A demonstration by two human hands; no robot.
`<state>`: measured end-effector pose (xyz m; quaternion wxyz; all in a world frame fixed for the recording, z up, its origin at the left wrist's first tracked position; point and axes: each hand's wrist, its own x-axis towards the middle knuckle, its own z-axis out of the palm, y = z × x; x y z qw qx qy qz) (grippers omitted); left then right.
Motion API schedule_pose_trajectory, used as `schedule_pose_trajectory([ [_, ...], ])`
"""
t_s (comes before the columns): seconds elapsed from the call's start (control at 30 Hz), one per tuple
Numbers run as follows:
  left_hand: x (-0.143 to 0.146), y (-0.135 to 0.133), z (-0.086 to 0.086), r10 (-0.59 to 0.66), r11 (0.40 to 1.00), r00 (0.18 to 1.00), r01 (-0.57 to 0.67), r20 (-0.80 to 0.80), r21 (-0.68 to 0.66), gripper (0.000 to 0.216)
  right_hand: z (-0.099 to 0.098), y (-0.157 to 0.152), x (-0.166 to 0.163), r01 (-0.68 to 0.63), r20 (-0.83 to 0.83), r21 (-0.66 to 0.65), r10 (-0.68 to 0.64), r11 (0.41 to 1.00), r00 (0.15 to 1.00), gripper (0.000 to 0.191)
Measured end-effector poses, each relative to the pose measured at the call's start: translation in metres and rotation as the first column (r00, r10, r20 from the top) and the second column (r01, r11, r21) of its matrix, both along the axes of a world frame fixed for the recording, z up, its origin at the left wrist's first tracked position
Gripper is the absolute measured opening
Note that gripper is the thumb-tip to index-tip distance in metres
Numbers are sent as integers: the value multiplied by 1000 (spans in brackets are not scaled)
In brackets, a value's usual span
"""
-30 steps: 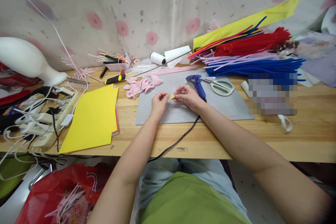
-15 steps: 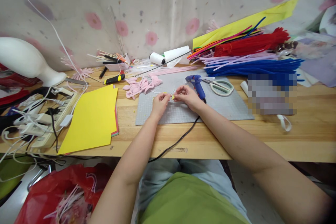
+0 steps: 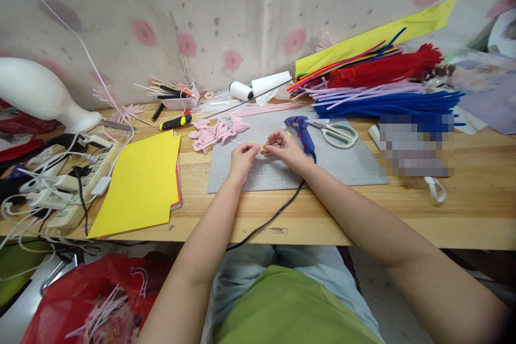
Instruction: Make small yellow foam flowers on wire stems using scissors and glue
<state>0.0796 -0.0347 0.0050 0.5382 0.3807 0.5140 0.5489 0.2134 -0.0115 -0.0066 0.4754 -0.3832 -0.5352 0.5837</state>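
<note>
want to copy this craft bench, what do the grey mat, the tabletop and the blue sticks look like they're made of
Grey mat: probably a rubbery plastic cutting mat; matt, thin, lying flat.
Tabletop: wood, pale with visible grain and a slight sheen, so likely varnished.
Blue sticks: chenille stems, judging by their soft fuzzy nap; any wire core is hidden.

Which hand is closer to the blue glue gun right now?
Right. The right hand sits close beside the blue glue gun, on its left; the left hand is farther left. Both pinch a small yellow piece.
</note>
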Motion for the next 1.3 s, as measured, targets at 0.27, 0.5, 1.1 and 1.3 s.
schedule_pose_trajectory([
  [0.27, 0, 1, 1, 27, 1000, 999, -27, 26, -3, 12, -2, 1, -6, -32, -35, -78, 30, 996, 999, 43],
  [0.5, 0, 2, -3, 33, 999, 999, -33, 7, 1, 10, -1, 0, -3, -63, -80, -83, 56, 995, 995, 47],
  [1.1, -5, 0, -7, -124, 990, 987, 130, -106, 51, 23, 3, 1, 2, 11, -97, -154, -26, 988, 995, 51],
  [1.3, -2, -2, -10, -39, 990, 984, 62, -176, 128, 23, 7, -1, 3, 11, -60, -200, -23, 980, 998, 49],
])
